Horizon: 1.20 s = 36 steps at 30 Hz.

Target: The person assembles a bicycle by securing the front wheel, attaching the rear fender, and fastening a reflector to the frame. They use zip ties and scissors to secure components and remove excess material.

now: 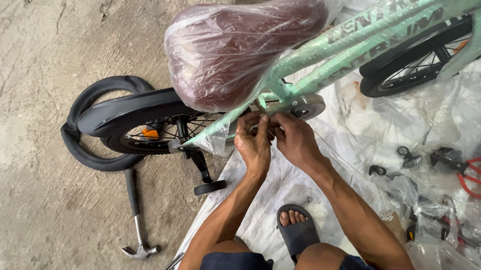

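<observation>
A small mint-green bicycle frame point(340, 49) lies across the view, its dark red saddle point(240, 46) wrapped in clear plastic. Below the saddle, my left hand point(253, 141) and my right hand point(296, 139) meet, fingers pinched together on the clear plastic wrap point(264, 115) around the frame tube next to the grey chain guard point(303, 106). Whatever sits between the fingertips is too small to make out. The rear wheel point(157, 130) with a black mudguard is to the left, the front wheel point(417, 65) at upper right.
A loose black tyre point(76, 136) lies by the rear wheel and a claw hammer point(137, 215) on the concrete floor. Red-handled scissors point(480, 177), small black parts point(409, 157) and plastic bags rest on the white sheet point(281, 193). My sandalled foot point(297, 228) is below my hands.
</observation>
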Tool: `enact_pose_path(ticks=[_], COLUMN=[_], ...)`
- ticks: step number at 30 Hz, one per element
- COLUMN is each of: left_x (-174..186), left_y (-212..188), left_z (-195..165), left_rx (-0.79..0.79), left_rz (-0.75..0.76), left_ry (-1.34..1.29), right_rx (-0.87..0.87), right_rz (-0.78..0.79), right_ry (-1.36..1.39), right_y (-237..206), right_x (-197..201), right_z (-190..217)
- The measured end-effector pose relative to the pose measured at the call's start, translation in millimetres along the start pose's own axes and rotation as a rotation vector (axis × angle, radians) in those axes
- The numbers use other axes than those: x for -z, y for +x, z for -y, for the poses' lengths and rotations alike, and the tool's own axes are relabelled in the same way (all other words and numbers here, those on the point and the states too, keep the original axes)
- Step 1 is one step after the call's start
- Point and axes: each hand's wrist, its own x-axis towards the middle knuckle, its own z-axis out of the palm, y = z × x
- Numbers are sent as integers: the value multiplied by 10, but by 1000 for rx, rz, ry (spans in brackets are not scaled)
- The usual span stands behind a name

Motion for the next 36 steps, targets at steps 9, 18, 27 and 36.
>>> enact_pose_path(ticks=[9,18,27,36], left_x=[59,145,456,486], left_y=[-26,-191,86,412], left_z=[4,316,-149,-427], left_rx=[67,217,-745,-818], left_rz=[-35,209,182,245], left_ry=[86,-128,580,885], right_rx=[45,115,-132,-76], right_rz=[27,-188,-198,-206], right_ry=[-116,-43,261,322], right_y=[-41,152,336,-80], right_x=[37,19,-206,-329], right_z=[21,317,191,-180])
